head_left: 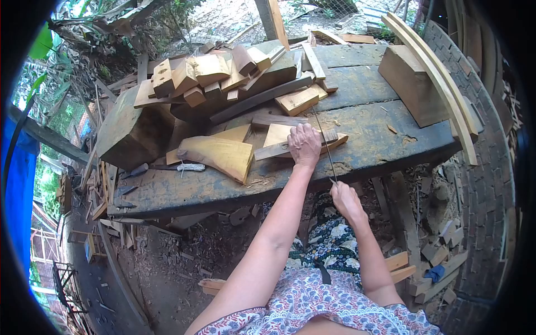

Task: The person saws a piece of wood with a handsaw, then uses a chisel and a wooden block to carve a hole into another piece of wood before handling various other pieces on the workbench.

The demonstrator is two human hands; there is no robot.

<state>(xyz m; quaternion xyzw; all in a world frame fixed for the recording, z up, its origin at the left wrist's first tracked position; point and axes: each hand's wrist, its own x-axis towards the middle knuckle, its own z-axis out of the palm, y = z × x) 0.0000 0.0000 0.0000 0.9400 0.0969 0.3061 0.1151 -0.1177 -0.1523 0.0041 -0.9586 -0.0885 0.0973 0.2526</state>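
My left hand is closed over a narrow strip of wood, pressing it down near the front edge of the workbench. In my right hand is the grip end of a hand saw, whose thin dark blade is seen edge-on and runs away from me. The blade crosses the wood just right of my left hand; its handle is mostly hidden by my fingers. Under and behind the strip lie lighter pieces of wood. To the left rests a curved yellowish block.
Many offcuts are heaped at the back of the bench. A large block stands at the right, with long curved strips leaning on it. A knife with a pale wrapped handle lies at the left. Scraps cover the ground.
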